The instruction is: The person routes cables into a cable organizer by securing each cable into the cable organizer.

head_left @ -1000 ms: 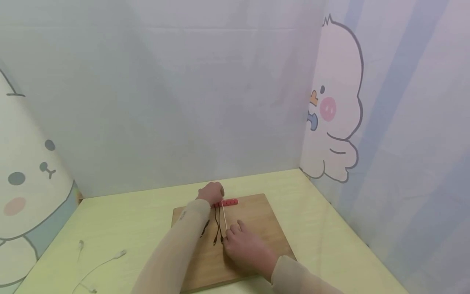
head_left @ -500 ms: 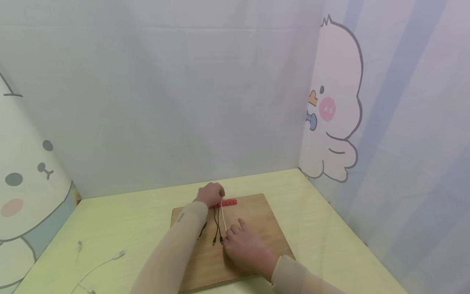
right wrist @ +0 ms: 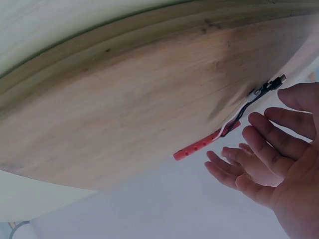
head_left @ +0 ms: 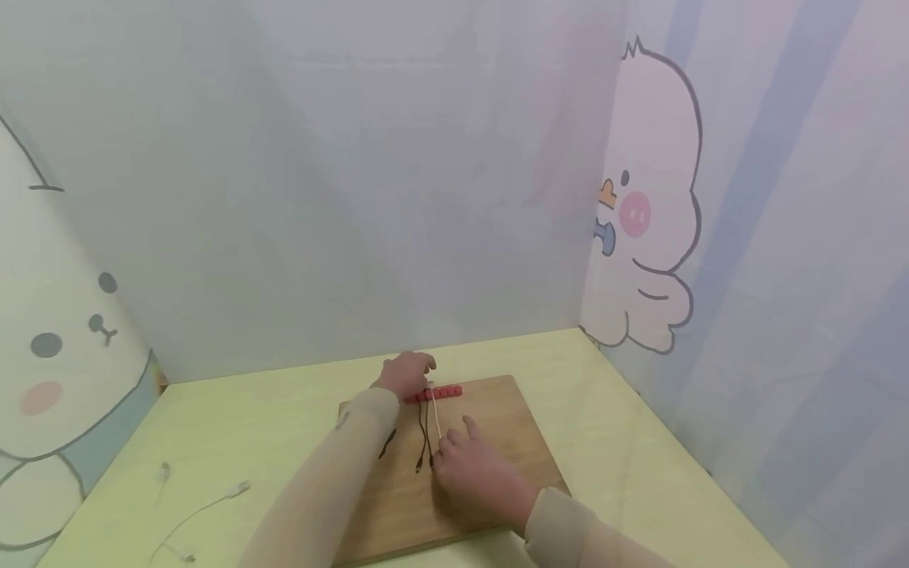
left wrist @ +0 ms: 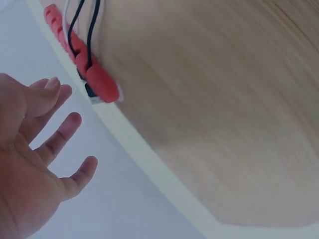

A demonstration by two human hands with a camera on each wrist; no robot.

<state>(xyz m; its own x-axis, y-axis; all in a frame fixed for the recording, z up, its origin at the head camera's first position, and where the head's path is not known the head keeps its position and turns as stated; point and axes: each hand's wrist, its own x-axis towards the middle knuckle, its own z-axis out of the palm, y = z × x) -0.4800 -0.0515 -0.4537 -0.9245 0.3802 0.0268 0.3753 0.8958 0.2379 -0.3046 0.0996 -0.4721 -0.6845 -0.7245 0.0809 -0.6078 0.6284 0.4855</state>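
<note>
Left sleeve (head_left: 323, 481) stretches between red strip (head_left: 449, 391) and loose white cables (head_left: 237, 489)

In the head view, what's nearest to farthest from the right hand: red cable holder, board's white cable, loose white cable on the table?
1. White cable on the board, reaching the right hand.
2. Red cable holder, board's far edge.
3. Loose white cable on the table's left side.

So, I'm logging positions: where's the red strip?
In the head view, the red strip lies along the far edge of the wooden board, beside the left hand; two black cables and a white cable run from it.
</note>
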